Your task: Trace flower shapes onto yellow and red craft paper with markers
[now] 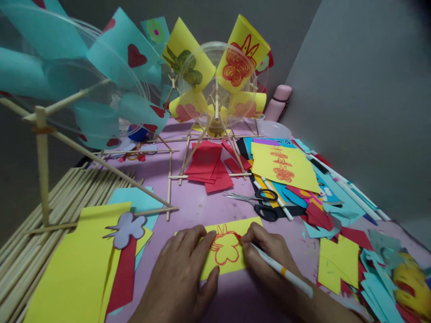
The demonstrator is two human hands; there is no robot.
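Observation:
My left hand [182, 269] lies flat with fingers spread on the left end of a yellow paper strip [232, 260], holding it down on the purple table [198, 202]. My right hand [269, 255] pinches a white marker pen [286, 272], its red tip touching the paper at the right edge of a red flower-like outline [224, 246] drawn on the strip.
Black-handled scissors [259, 202] lie just beyond the strip. Yellow, red and blue paper sheets [286, 168] and scraps cover the right side. A skewer-and-paper wheel [215, 80] stands at the back, another [84, 89] at left. Wooden skewers [40, 224] lie at left, beside a lilac flower cutout [126, 229].

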